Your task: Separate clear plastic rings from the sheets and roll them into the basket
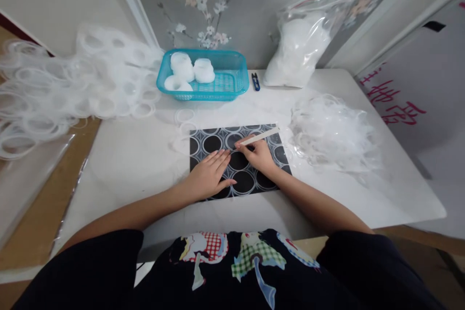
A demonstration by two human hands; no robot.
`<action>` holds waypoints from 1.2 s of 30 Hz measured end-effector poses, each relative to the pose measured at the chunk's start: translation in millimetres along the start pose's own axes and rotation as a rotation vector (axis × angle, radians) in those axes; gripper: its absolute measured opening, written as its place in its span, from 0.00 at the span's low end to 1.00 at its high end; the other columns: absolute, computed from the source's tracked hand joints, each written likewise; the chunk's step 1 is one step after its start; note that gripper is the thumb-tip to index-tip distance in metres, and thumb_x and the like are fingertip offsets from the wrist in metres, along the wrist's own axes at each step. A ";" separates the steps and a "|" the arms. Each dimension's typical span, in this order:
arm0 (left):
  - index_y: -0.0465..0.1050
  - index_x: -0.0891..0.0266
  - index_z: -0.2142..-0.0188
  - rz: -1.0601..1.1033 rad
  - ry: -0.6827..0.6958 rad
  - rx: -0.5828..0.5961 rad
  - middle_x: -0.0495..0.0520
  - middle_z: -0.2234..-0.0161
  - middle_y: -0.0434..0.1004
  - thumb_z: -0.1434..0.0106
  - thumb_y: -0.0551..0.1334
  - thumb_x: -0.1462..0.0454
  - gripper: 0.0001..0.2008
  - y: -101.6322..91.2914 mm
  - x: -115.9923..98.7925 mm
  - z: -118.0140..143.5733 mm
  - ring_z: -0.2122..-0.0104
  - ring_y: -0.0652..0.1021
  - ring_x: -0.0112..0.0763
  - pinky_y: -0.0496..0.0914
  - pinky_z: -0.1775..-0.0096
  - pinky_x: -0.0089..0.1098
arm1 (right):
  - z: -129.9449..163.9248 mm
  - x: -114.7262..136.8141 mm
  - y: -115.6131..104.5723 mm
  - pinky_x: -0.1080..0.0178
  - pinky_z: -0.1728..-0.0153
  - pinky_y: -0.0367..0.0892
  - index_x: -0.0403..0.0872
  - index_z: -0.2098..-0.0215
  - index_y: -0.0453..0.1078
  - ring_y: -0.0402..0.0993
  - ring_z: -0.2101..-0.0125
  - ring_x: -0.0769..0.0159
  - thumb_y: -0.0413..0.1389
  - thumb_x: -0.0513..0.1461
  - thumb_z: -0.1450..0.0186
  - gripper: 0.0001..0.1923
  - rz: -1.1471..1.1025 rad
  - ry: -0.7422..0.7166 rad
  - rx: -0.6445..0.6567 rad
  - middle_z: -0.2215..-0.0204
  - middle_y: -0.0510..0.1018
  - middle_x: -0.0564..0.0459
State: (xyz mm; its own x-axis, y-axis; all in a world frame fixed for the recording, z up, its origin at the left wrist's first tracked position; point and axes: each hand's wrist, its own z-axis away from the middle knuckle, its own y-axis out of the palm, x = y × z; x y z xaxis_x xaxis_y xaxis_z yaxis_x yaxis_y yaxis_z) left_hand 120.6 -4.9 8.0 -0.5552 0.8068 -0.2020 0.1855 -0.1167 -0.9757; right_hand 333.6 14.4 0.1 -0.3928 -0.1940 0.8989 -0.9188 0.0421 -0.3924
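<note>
Right hand (258, 155) grips the pale stick (259, 137), pointing up-right across the dark sheet (271, 131); left hand (209, 177) lies flat, fingers spread.

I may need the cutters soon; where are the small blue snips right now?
In the head view, the blue snips lie at the back of the white table, between the teal basket and the clear plastic bag, beyond the right hand.

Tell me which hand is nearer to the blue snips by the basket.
Right. The right hand, gripping a pale flat stick, lies almost straight below the blue snips. The left hand rests flat on the black sheet, lower and further left.
</note>
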 end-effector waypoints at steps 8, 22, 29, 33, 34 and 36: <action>0.59 0.78 0.38 -0.036 -0.001 0.026 0.72 0.37 0.59 0.30 0.41 0.42 0.41 1.9 -1.1 2.0 0.36 0.61 0.48 0.53 0.36 0.44 | 1.2 -0.6 0.3 0.55 0.61 0.73 0.49 0.70 0.77 0.79 0.65 0.58 0.57 0.42 0.35 0.09 0.021 0.003 0.002 0.67 0.82 0.49; 0.47 0.78 0.33 0.028 0.025 0.121 0.75 0.35 0.52 0.35 0.43 0.36 0.49 0.8 1.0 3.3 0.34 0.55 0.50 0.46 0.35 0.45 | 23.2 5.8 -4.3 0.38 0.37 0.48 0.50 0.58 0.73 0.61 0.39 0.50 0.51 0.35 0.31 0.09 0.753 -0.588 0.219 0.51 0.79 0.49; 0.48 0.76 0.33 0.050 0.008 0.203 0.72 0.33 0.47 0.39 0.43 0.33 0.52 -10.0 1.3 1.4 0.33 0.53 0.48 0.44 0.34 0.41 | -35.5 -7.2 -52.9 0.43 0.49 0.64 0.50 0.62 0.72 0.71 0.55 0.53 0.48 0.39 0.29 0.11 0.539 -0.220 -0.567 0.63 0.79 0.48; 0.58 0.75 0.37 0.037 -0.017 0.107 0.70 0.35 0.57 0.34 0.40 0.37 0.45 -16.2 -2.4 -4.0 0.35 0.60 0.46 0.50 0.35 0.41 | -11.1 -4.9 -60.5 0.49 0.54 0.67 0.50 0.68 0.73 0.71 0.58 0.55 0.53 0.44 0.32 0.10 0.351 -0.159 -0.271 0.67 0.80 0.50; 0.60 0.74 0.38 0.033 -0.015 0.072 0.69 0.36 0.58 0.32 0.39 0.39 0.43 -15.7 -4.2 -6.6 0.35 0.60 0.45 0.51 0.35 0.41 | -1.1 -5.0 -58.7 0.51 0.55 0.68 0.50 0.68 0.73 0.71 0.59 0.56 0.54 0.45 0.33 0.10 0.304 -0.125 -0.191 0.67 0.80 0.50; 0.60 0.75 0.38 0.025 0.025 0.034 0.69 0.36 0.58 0.31 0.38 0.41 0.41 -12.7 -9.0 -13.6 0.35 0.59 0.46 0.52 0.36 0.42 | 15.1 -7.0 -54.9 0.53 0.56 0.69 0.50 0.68 0.74 0.73 0.60 0.57 0.55 0.47 0.33 0.11 0.217 -0.024 -0.123 0.68 0.80 0.50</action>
State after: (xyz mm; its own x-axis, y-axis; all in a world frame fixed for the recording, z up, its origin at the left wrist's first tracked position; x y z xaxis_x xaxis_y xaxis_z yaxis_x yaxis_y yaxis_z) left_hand 134.4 -2.8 23.4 -0.5305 0.8174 -0.2245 0.1715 -0.1559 -0.9728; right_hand 387.4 -1.4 12.4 -0.5815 -0.1901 0.7910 -0.8115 0.2044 -0.5475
